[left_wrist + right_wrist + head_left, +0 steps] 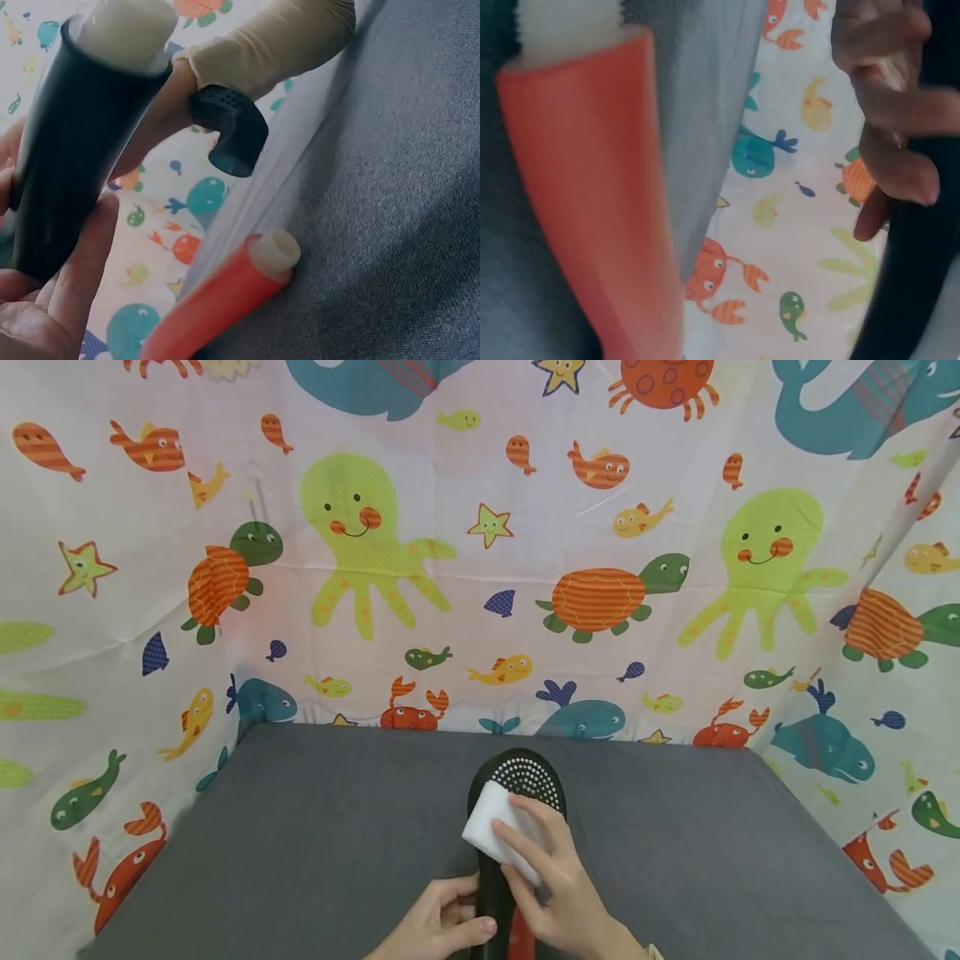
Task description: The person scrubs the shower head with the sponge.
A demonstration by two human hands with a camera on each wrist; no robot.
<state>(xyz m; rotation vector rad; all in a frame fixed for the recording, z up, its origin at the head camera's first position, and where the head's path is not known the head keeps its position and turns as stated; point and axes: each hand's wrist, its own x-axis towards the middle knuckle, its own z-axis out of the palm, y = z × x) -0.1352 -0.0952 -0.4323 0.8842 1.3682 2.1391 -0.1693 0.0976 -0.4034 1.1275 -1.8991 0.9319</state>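
Note:
A black shower head (525, 768), its round face dotted with pale nozzles, is held at the handle by my left hand (438, 918). The thumb and fingers of that hand wrap the handle's sides. My right hand (562, 893) holds a white sponge (486, 827) between thumb and fingers, right against the lower part of the nozzle face. In the left wrist view the black handle (82, 142) ends in a white connector (127, 34), and fingers of my left hand (45, 322) lie around it. The sponge and right hand cover part of the face.
A red handle (225, 292) with a white threaded end lies on the grey cloth-covered table (337, 827), close to the hands; in the head view it shows beside the black handle. Behind and around hangs a white curtain (465, 585) printed with sea animals.

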